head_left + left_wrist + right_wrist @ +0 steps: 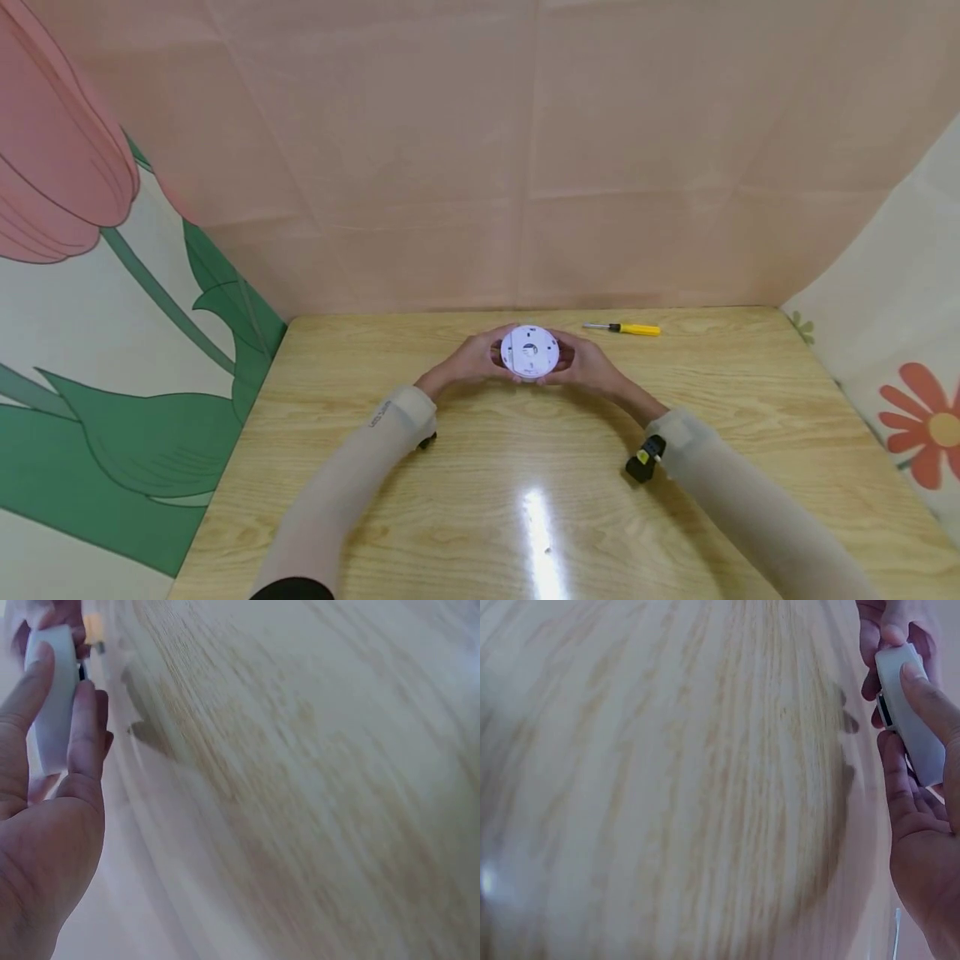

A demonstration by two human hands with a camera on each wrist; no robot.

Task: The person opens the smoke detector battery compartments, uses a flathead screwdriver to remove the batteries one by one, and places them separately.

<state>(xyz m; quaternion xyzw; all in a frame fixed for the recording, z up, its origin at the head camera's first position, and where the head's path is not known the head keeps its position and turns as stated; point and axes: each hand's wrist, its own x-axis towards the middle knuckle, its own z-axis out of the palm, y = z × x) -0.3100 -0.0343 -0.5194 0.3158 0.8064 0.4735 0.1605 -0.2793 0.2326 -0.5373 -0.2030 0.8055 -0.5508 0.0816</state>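
Observation:
A round white device (530, 352), shaped like a smoke alarm, is held above the far middle of the table. Its flat face, with small dark slots, markings and a central ring, shows in the head view. My left hand (474, 358) grips its left edge and my right hand (590, 365) its right edge. In the left wrist view the thumb lies on the smooth white side (56, 712), with the fingers on the opposite face. The right wrist view shows the same thumb-and-fingers grip on the device (919, 724), plus a dark slot near the fingers.
A screwdriver (633, 330) with a yellow handle lies on the wooden table (450, 492), right of the hands, near the back edge. A pinkish cloth backdrop (420, 167) rises behind; flower-patterned sheets flank the table on both sides.

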